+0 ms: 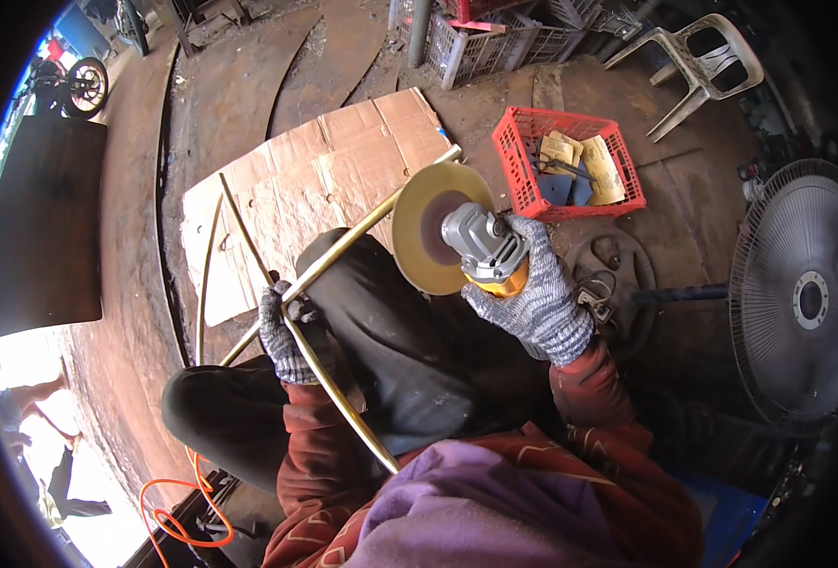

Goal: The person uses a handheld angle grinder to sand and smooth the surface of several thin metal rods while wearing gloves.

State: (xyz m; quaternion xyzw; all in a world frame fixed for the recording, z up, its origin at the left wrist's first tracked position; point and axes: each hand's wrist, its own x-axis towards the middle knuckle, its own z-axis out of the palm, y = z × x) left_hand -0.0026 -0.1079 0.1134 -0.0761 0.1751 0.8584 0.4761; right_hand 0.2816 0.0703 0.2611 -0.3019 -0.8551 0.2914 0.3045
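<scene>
My right hand (537, 293), in a grey knit glove, is wrapped round an angle grinder (485, 248) with a silver head and yellow body. Its large yellowish disc (426, 227) faces the brass-coloured tube frame (357, 232) and overlaps a tube in this view; whether they touch I cannot tell. My left hand (286, 331), gloved alike, closes round the frame where its tubes cross. One tube runs up to the right over my knee, another comes down toward my lap, and thinner ones stretch away to the far left.
A flattened cardboard sheet (315, 170) lies on the floor ahead. Beyond it to the right stands a red crate (509, 156) with sandpaper-like sheets and tools. A pedestal fan (797, 293) is at the right, a plastic chair (688, 62) behind. An orange cord (187, 540) loops at lower left.
</scene>
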